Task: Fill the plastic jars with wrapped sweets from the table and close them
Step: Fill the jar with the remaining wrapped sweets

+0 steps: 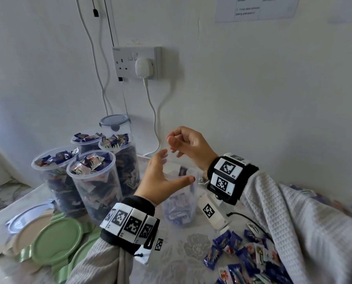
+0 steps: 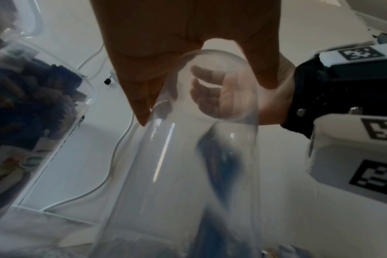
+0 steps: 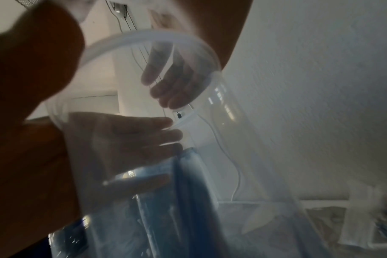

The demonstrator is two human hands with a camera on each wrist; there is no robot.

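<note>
Clear plastic, the jar [image 1: 180, 203] in front stands partly filled, a blue sweet [image 1: 182, 171] falling inside. Left hand [image 1: 160, 177] cups its rim with spread fingers, gripping nothing; right hand [image 1: 188, 147] hovers above, loosely curled, empty. Filling is underway, I judge; next, more from the pile [image 1: 244, 257]. Four jars [image 1: 93, 181] brim lidless; lids [image 1: 56, 244] wait alongside.
</note>
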